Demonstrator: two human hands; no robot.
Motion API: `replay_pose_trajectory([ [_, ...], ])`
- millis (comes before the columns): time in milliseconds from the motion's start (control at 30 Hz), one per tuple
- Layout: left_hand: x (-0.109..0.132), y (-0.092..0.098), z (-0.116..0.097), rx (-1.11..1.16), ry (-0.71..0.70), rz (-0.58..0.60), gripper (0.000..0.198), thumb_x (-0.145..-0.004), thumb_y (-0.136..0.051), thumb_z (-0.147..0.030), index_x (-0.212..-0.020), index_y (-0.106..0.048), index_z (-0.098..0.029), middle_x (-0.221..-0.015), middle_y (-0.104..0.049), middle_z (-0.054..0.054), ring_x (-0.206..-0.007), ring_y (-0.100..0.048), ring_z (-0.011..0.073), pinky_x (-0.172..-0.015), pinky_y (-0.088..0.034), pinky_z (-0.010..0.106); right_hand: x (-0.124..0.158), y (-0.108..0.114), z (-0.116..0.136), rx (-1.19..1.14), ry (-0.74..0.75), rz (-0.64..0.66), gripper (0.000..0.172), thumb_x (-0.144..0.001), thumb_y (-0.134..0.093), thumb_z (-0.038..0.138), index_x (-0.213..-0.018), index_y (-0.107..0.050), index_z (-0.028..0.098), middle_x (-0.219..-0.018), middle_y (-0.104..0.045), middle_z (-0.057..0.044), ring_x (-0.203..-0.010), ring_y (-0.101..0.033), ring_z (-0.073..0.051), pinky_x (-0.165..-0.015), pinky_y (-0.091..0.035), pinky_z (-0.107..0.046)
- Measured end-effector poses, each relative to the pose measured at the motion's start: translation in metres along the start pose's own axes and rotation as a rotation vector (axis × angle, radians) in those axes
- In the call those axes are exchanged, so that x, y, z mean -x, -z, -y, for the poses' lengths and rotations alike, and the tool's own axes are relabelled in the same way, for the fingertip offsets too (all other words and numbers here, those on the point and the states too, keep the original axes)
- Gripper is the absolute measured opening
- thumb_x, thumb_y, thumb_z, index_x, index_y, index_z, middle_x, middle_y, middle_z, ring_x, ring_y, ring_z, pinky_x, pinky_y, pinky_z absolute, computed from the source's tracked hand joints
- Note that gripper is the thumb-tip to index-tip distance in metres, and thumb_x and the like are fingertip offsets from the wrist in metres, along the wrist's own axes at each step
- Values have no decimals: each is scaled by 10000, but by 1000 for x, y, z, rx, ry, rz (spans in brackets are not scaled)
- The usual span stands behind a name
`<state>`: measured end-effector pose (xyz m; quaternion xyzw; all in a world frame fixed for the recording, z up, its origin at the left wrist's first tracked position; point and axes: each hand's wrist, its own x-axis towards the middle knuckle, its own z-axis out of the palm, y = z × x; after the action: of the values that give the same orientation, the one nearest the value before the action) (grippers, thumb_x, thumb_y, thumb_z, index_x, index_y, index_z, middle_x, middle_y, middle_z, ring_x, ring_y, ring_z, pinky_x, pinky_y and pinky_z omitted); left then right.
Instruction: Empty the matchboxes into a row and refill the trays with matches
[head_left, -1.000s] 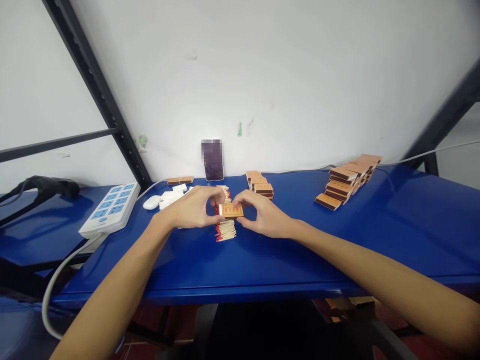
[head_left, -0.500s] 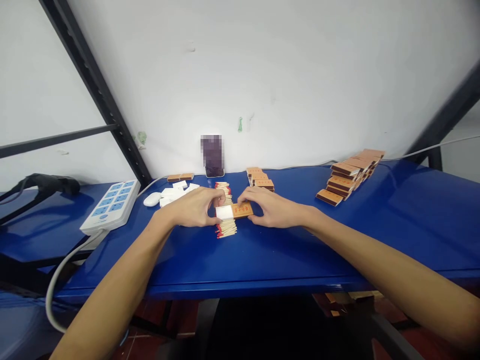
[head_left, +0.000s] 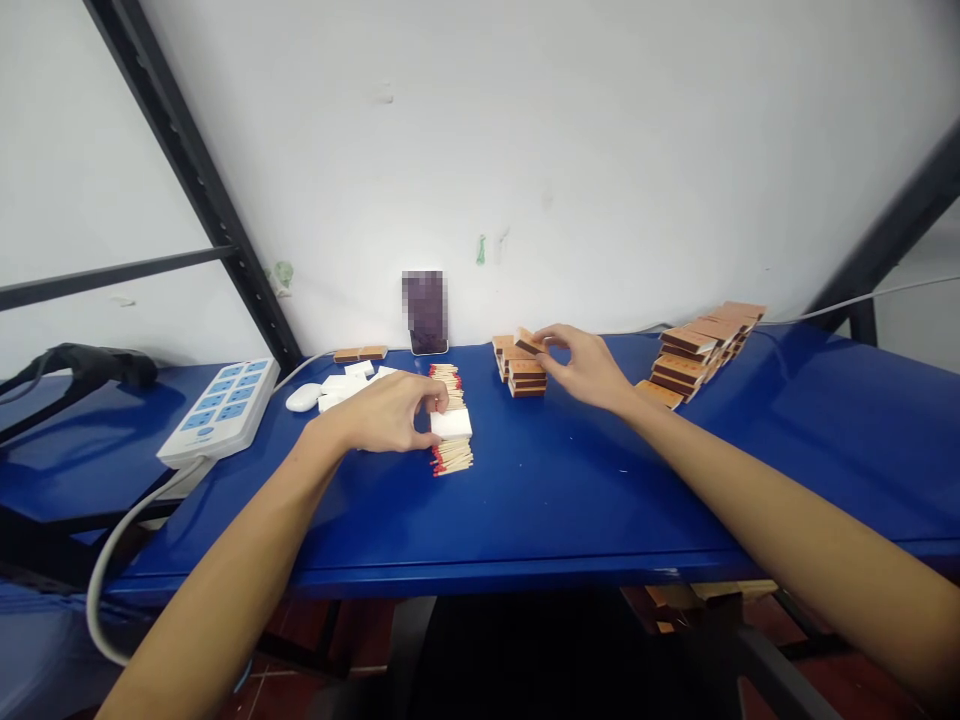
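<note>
My left hand (head_left: 405, 412) pinches a small white matchbox tray (head_left: 452, 424) between thumb and fingers. The tray lies across a row of red-tipped matches (head_left: 454, 459), which show beyond its near and far sides. To the right, my right hand (head_left: 574, 362) is closed on an orange-brown matchbox sleeve (head_left: 529, 342), tilted at the top of a small stack of like boxes (head_left: 527, 378). Whether the sleeve is resting on the stack or just above it, I cannot tell. More white trays (head_left: 341, 386) lie behind my left hand, partly hidden by it.
A larger leaning stack of matchboxes (head_left: 694, 350) stands at the right. On the left are a white power strip (head_left: 225, 410) and a white rounded object (head_left: 303, 397). A phone (head_left: 426, 315) leans against the wall, near two flat matchboxes (head_left: 360, 354). The table (head_left: 525, 520) is blue.
My right hand has carried the sleeve away from the white tray, back and to the right, up to the small stack. My left hand stays at the tray, now fully uncovered.
</note>
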<state>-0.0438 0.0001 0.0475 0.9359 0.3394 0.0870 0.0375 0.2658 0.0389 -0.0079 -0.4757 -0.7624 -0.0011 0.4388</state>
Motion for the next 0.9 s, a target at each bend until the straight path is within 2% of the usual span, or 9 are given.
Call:
replay_pose_trajectory([
  [167,0,1,1,16,-24,-5,258,-781,-663,-434,-858,-595,-197,-850,-656,20,-719,-569,169,-636,-390,286,-4,-10,-11,62,31,94,304,-891,-475,232,-1119,-671,193,-1188,-708,-116,-1119,-644,-300,-991,-477,-515],
  [300,0,1,2,29,-17,-10,237,-763,-677,-402,-859,-595,-202,-828,-644,11,-723,-560,167,-646,-398,283,-9,-11,-14,66,41,146,341,-891,-435,217,-1152,-653,185,-1275,-671,-123,-1202,-607,-294,-1049,-438,-514],
  [400,1,1,4,43,-8,-12,234,-763,-677,-400,-867,-604,-203,-817,-638,10,-729,-563,169,-644,-402,284,-13,1,-13,92,68,35,348,-878,-414,191,-1152,-629,190,-1363,-608,-130,-1277,-551,-291,-1063,-423,-505],
  [500,1,1,5,41,8,-25,267,-765,-679,-429,-882,-603,-201,-838,-644,14,-718,-561,167,-632,-403,288,-15,23,-11,247,41,-103,351,-856,-415,169,-1141,-620,187,-1320,-616,-146,-1243,-555,-307,-1024,-439,-498],
  [600,1,2,6,53,10,-24,281,-775,-674,-442,-899,-601,-200,-858,-653,19,-724,-572,170,-635,-410,292,-12,48,-13,542,-136,-126,348,-852,-454,241,-1139,-636,169,-1270,-620,-183,-1212,-529,-380,-972,-428,-565],
  [700,2,2,7,61,14,-18,278,-777,-674,-434,-911,-605,-200,-866,-654,24,-742,-584,177,-643,-416,298,-6,71,-24,738,-374,14,462,-853,-508,393,-1240,-612,163,-1276,-601,-219,-1202,-506,-440,-909,-431,-609],
  [800,2,3,6,43,17,-19,267,-772,-676,-418,-913,-606,-202,-864,-651,25,-739,-580,178,-644,-417,303,-2,88,-39,768,-585,213,529,-826,-565,432,-1293,-595,186,-1235,-638,-199,-1118,-580,-413,-860,-473,-559],
  [900,2,3,4,38,18,-14,289,-769,-675,-425,-944,-613,-205,-878,-655,31,-760,-585,186,-654,-426,306,-2,98,-51,743,-665,268,456,-786,-602,318,-1229,-642,217,-1176,-688,-144,-1064,-629,-371,-820,-505,-498],
])
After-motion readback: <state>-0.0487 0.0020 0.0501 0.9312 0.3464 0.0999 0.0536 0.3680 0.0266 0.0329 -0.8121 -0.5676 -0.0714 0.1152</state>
